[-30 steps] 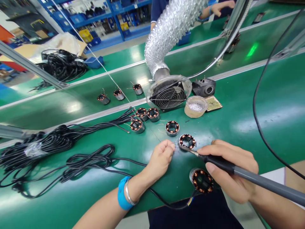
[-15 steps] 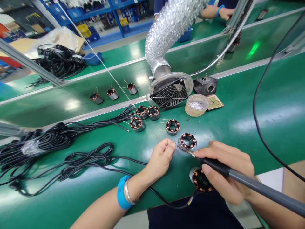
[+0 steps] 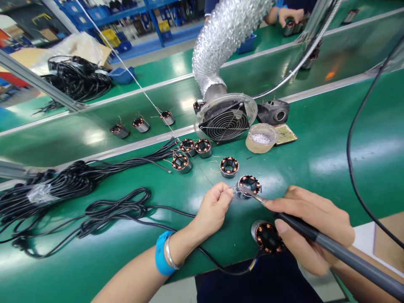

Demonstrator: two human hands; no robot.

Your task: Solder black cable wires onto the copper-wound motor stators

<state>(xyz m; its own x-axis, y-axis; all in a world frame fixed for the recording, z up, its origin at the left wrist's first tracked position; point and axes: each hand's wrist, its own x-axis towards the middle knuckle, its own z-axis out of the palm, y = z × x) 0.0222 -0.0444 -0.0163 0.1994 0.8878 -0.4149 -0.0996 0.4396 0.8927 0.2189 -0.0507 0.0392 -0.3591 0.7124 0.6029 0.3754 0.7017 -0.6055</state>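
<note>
My left hand (image 3: 216, 206) is closed in a pinch on thin wire at the left edge of a stator (image 3: 249, 186) with copper windings. A fine strand runs into these fingers from the upper left. In my right hand (image 3: 315, 227) is a soldering iron (image 3: 299, 225), held like a pen; its metal tip lies over the stator's near left rim. Whether the tip touches a wire is too small to tell. Below the iron, a second stator (image 3: 268, 237) lies tilted at the bench edge, with a black cable (image 3: 227, 271) by it. Another stator (image 3: 229, 167) stands just beyond.
A fume extractor fan (image 3: 225, 124) with a silver duct (image 3: 211, 54) stands behind, beside a small tub (image 3: 261, 139) and a sponge tray (image 3: 285, 134). Bundled black cables (image 3: 59, 185) cover the left. Several stators (image 3: 181, 163) sit near the fan. A co-worker's hand (image 3: 290, 17) is across the belt.
The soldering iron and my right hand have shifted slightly right, bringing the tip over the stator's rim. Stators on the belt behind moved left. The co-worker's hand is now at a stator.
</note>
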